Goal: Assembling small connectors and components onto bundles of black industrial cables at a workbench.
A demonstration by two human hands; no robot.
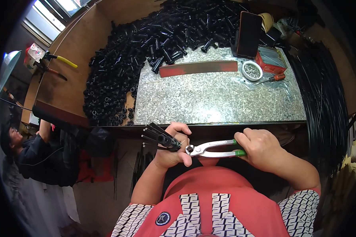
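Observation:
My left hand (172, 152) is closed around a black tubular fitting (167, 141) with several thin black rods (150, 132) fanning out to the left, like an umbrella runner with ribs. A thin wire seems to show by its end; it is too small to make out. Held in my closed right hand (261, 147) are steel pincers (209, 149) with green handle grips. Their jaws are at my left fingers, close to the fitting's end. Whether the jaws touch it, I cannot tell. Both hands are in front of the bench's near edge, above my lap.
A speckled stone slab (209, 100) covers the bench, heaped at back and left with black fittings (174, 23). On it are a curved strip (197, 68), a white cup of small metal bits (252, 71), a red box (271, 60) and a screwdriver (275, 78). Long black rods (324, 91) hang right. Another person (47, 158) sits left.

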